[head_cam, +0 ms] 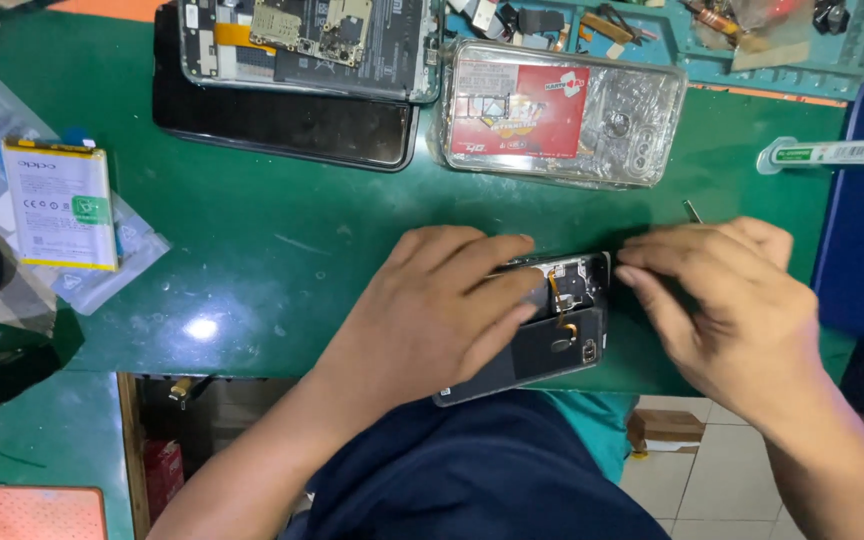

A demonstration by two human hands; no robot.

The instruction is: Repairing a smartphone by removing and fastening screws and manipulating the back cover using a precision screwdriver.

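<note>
1. Green matting covers the workbench (282, 250), glossy and scuffed, with a tiled floor showing past its near edge; the work sits right at that edge, close to the body.

2. An opened phone (542, 335) lies on its face at the bench's near edge, back cover off, dark inner parts and a small orange ribbon exposed. Its lower corner overhangs the edge, so it would be safer pushed a little further onto the mat.

3. Pressing down on the phone is the left hand (432, 310), fingers flat across its upper half and not curled around anything. Firm, even pressure there should stop the phone turning.

4. At the phone's upper right corner is the right hand (732, 300), fingers pinched together on a thin metal tool (691, 211) whose end sticks up behind the knuckles. The working tip is hidden, so I cannot tell what it touches. Small, slow moves seem wise beside the ribbon.

5. Further back lie a clear case (562, 112) with a red card inside and a white tube (832, 153) to the right.

6. Farthest are another stripped phone (302, 40) on a dark glass panel (282, 120), and a white battery (59, 203) on plastic bags at far left.
</note>
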